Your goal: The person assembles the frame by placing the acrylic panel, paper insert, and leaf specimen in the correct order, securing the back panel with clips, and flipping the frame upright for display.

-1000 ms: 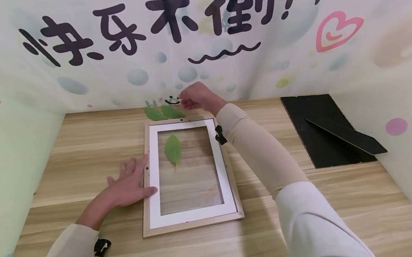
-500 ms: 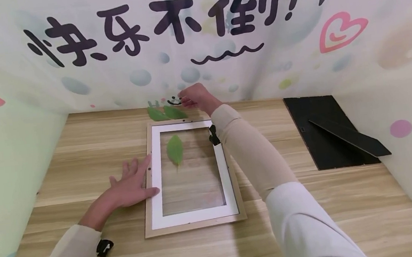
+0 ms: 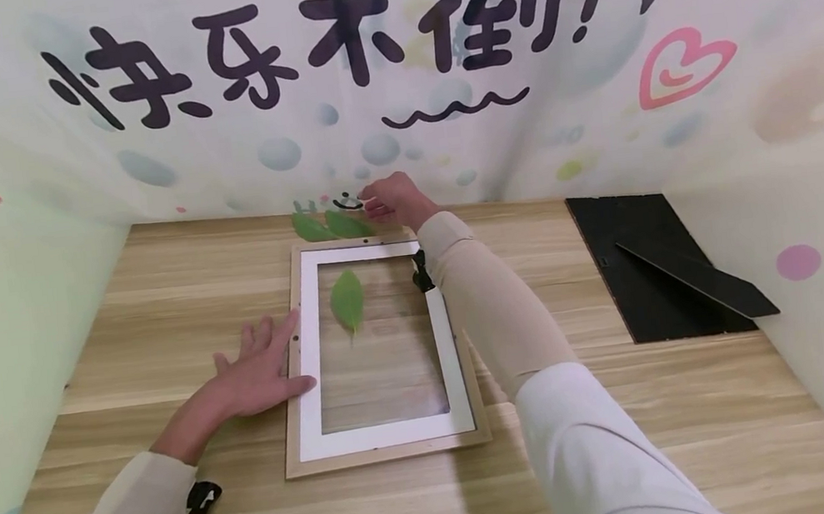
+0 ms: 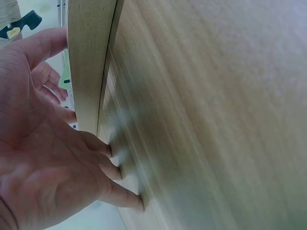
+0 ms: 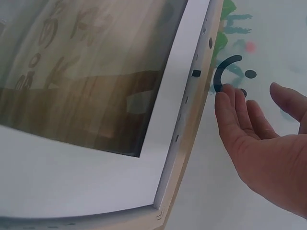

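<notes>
A wooden picture frame (image 3: 291, 420) with a white mat lies on the table, glass in its opening. One green leaf (image 3: 346, 299) lies within that opening. My left hand (image 3: 252, 381) is spread at the frame's left side, thumb over its edge and other fingertips on the wood in the left wrist view. Behind the frame, two more leaves (image 3: 312, 226) lie side by side near the back wall. My right hand (image 5: 268, 143) is just right of them, past the frame's far edge. Its fingers are loosely bent, the thumb stands apart, and nothing shows between them.
A black backing board (image 3: 647, 266) with a raised stand leg (image 3: 693, 273) lies on the right of the table (image 3: 162, 317). A printed curtain (image 3: 221, 160) with dark lettering and bubbles encloses the back and sides.
My right forearm has swung a little to the left, its wrist now over the frame's upper right corner. The right hand is slightly lower. The left hand, frame and leaves stay in place.
</notes>
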### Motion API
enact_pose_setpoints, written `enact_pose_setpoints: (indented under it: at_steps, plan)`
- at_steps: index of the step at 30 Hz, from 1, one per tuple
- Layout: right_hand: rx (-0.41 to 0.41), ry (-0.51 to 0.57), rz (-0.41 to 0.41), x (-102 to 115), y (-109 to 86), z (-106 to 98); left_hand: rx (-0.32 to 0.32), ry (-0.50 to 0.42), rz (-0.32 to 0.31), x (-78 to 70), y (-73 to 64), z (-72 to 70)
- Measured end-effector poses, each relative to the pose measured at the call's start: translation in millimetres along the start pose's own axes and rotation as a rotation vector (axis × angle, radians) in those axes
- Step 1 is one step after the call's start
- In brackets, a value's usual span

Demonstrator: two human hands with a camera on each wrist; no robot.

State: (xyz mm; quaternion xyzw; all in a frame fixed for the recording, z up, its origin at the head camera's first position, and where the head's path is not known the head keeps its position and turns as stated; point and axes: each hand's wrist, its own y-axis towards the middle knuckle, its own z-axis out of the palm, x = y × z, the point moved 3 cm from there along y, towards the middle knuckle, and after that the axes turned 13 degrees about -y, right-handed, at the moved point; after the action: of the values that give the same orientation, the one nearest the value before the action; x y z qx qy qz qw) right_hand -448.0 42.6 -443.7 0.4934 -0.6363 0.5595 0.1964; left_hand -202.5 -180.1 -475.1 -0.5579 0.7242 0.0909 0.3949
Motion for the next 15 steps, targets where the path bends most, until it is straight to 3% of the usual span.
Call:
enact_pose_setpoints:
  at_steps: [6,15]
  plan:
    - [-0.024,-0.032,-0.005,-5,4.4,3,0.004,0.003,-0.001,0.0,-0.5,-0.6]
    - [-0.117,-0.206,-0.037,-11,7.7,11,0.001,0.003,-0.005,1.3,-0.2,-0.8]
